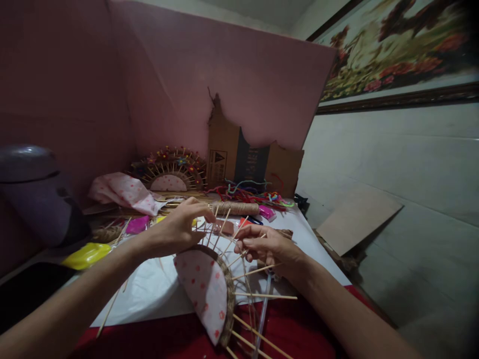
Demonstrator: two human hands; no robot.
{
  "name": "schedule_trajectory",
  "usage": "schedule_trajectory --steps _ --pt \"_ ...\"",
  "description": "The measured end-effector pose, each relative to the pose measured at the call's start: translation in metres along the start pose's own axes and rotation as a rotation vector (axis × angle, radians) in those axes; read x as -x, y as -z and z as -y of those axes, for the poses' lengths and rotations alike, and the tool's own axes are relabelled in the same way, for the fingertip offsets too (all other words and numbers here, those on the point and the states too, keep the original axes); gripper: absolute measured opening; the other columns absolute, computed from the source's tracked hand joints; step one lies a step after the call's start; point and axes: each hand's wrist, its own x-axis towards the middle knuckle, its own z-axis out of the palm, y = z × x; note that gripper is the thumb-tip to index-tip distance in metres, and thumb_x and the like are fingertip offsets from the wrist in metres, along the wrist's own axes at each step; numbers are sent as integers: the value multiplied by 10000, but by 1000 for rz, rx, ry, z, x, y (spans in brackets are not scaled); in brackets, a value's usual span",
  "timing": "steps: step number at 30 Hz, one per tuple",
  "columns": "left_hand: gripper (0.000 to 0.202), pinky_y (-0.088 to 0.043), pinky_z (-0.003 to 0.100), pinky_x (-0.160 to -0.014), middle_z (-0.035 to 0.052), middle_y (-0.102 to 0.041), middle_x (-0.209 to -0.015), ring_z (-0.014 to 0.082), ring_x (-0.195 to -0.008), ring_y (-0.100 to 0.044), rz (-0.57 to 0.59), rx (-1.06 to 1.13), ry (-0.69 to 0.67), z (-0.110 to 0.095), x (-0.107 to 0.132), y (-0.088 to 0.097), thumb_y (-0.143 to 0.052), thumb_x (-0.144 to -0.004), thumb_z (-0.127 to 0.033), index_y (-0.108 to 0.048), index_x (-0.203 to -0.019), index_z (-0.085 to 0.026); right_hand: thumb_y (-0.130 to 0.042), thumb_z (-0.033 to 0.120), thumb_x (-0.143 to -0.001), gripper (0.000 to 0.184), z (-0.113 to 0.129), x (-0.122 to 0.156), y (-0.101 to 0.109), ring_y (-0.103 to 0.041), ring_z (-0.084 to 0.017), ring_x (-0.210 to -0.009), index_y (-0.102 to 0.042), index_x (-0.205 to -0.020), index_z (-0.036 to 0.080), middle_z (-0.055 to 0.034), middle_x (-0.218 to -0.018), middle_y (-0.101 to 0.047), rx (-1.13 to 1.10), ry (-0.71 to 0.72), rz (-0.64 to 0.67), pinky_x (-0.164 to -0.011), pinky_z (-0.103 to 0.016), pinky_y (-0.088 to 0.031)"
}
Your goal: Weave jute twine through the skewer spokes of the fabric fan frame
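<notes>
A half-round panel covered in pale cloth with red flowers leans tilted before me, its curved rim wrapped in twine. Thin wooden sticks fan outward from that rim. My left hand is at the panel's upper end, thumb and index finger curved apart, the index fingertip close to a stick. Over the sticks on the right, my right hand is closed, its fingertips pinching thin twine that hangs down in loose strands. Its lower fingers are partly hidden behind the sticks.
A similar decorated half-round stands at the back beside torn cardboard. Coloured pipe cleaners, a twine roll and a yellow packet lie on the table. A purple container stands left; a clear rod lies beneath the sticks.
</notes>
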Motion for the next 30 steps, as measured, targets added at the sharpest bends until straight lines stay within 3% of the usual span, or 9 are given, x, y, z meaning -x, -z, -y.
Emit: schedule_trajectory --steps 14,21,24,30 --pt "145 -402 365 -785 36 -556 -847 183 -818 -495 -143 -167 -55 3 -5 -19 -528 -755 -107 -636 -748 -204 -700 214 -708 189 0 0 -1 -555 -91 -655 -641 -874 148 -34 -777 -651 -26 4 2 -578 -206 -391" --pt "207 -380 352 -778 10 -601 -763 181 -828 -482 -115 -177 -137 1 -6 -19 -475 -715 -29 -593 -749 -196 -708 217 -692 207 3 2 -3 -557 -101 -662 -639 -876 154 -36 -770 -649 -21 -7 -3 -578 -217 -391" --pt "202 -376 348 -770 12 -595 -804 185 -841 -465 -80 -186 -172 -1 -4 -17 -520 -693 -59 -597 -815 -201 -701 218 -698 207 3 1 -3 -560 -106 -681 -638 -884 152 -39 -775 -647 -19 -3 0 -581 -216 -388" --pt "126 -376 355 -763 34 -555 -842 195 -846 -438 -124 -248 -173 -4 -4 -19 -564 -729 -147 -623 -820 -210 -708 222 -690 211 3 2 -3 -557 -100 -666 -636 -875 151 -33 -776 -647 -26 -12 -5 -575 -216 -389"
